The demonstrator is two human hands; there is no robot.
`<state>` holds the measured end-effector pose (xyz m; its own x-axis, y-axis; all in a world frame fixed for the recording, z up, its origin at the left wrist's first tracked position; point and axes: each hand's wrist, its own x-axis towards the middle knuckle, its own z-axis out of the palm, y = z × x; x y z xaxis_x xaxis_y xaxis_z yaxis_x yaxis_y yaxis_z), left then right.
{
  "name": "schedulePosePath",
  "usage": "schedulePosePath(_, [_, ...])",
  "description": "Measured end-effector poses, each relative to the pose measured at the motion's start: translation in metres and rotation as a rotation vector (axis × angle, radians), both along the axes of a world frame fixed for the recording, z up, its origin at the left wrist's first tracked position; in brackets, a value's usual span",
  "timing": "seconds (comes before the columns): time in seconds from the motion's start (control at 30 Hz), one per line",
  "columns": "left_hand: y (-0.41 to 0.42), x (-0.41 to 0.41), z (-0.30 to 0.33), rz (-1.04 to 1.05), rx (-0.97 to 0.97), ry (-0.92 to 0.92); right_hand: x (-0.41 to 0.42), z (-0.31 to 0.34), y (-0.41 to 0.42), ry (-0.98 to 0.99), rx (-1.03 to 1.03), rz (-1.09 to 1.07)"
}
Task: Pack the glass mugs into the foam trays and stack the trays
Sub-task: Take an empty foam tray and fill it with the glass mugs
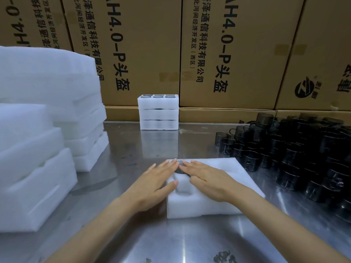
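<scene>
1. Left hand (152, 184) and right hand (207, 180) lay flat, fingers straight, pressing one dark mug (180, 168) into the foam tray (237, 179); neither gripped anything.
2. Mug sat in the tray's far-left pocket, under both sets of fingertips.
3. Loose mugs (296, 152) lay right, nearer the right hand.

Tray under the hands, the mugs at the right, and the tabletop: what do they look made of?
Tray: soft white foam, matte, with a faintly fibrous, rounded-edged look. Mugs: dark smoky glass, glossy; see-through with bright glints. Tabletop: probably stainless steel, brushed; it mirrors the tray stack dimly.
</scene>
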<state>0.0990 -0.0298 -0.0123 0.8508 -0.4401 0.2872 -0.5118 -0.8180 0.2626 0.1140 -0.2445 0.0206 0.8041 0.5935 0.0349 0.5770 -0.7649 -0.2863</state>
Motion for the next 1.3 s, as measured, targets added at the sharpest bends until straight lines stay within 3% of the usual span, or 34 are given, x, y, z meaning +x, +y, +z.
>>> schedulePosePath(0.23, [-0.001, 0.002, 0.0, 0.011, 0.003, 0.065, 0.0, 0.0, 0.002, 0.014, 0.024, -0.006])
schedulePosePath(0.3, [-0.005, -0.001, -0.002, 0.028, -0.188, 0.183, 0.001, 0.001, 0.0, -0.019, 0.199, -0.063])
schedulePosePath(0.4, [-0.012, -0.009, -0.012, 0.076, -0.624, 0.249, 0.012, 0.005, -0.024, -0.153, 0.658, -0.299])
schedulePosePath(0.47, [-0.015, -0.011, -0.018, 0.118, -0.816, 0.236, 0.024, 0.004, -0.054, -0.247, 0.766, -0.505])
schedulePosePath(0.6, [-0.021, -0.002, -0.018, 0.162, -1.012, 0.265, 0.046, -0.011, -0.106, -0.23, 0.692, -0.789])
schedulePosePath(0.77, [-0.03, 0.019, -0.016, 0.188, -1.205, 0.373, 0.062, -0.026, -0.12, -0.103, 0.433, -0.827])
schedulePosePath(0.9, [-0.034, 0.034, -0.014, 0.183, -1.395, 0.491, 0.062, -0.032, -0.114, -0.247, 0.364, -0.878])
schedulePosePath(1.03, [-0.031, 0.036, -0.012, 0.184, -1.378, 0.47, 0.053, -0.02, -0.109, -0.467, 0.466, -0.81])
schedulePosePath(1.13, [-0.031, 0.031, -0.012, 0.162, -1.342, 0.434, 0.043, 0.007, -0.102, -0.584, 0.657, -0.611])
schedulePosePath(1.3, [-0.035, 0.037, -0.005, 0.181, -1.288, 0.385, 0.02, 0.026, -0.058, -0.539, 0.781, -0.3])
